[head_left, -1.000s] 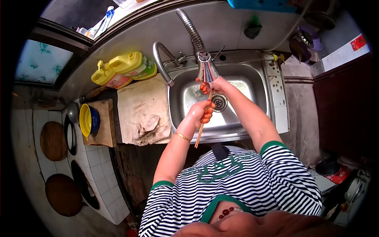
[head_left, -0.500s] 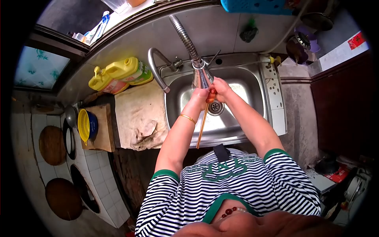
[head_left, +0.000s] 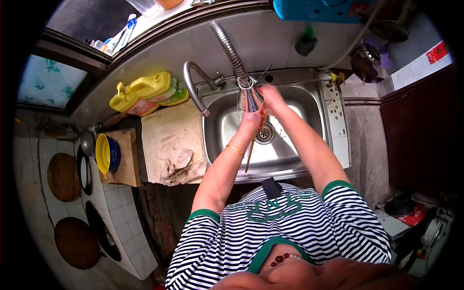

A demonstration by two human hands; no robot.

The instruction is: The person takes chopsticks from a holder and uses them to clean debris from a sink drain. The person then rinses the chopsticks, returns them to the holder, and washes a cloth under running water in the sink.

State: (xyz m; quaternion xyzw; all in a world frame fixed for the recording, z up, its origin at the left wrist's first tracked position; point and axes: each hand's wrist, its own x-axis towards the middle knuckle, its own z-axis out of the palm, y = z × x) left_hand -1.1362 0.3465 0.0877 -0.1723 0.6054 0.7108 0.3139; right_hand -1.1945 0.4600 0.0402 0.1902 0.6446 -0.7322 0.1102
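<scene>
My left hand (head_left: 251, 121) is under the faucet head (head_left: 249, 99), with its fingers closed round thin brown sticks (head_left: 250, 157), which look like chopsticks and point down toward the sink's front edge. Close beside it on the right, my right hand (head_left: 271, 98) is blurred by motion near the upper part of the sticks, and its fingers are partly hidden behind the faucet head. Both hands are over the steel sink (head_left: 295, 157), above the drain (head_left: 265, 134).
A curved tap (head_left: 191, 87) stands left of the faucet head. Two yellow jugs (head_left: 157, 87) are behind a beige cloth (head_left: 169, 140). Farther left, a yellow strainer (head_left: 103, 154) rests on a wooden board (head_left: 128, 164). A blue basket (head_left: 314, 10) hangs above.
My right hand has moved up along the sticks and is now blurred. The sticks have shifted slightly, with their lower ends farther up over the sink.
</scene>
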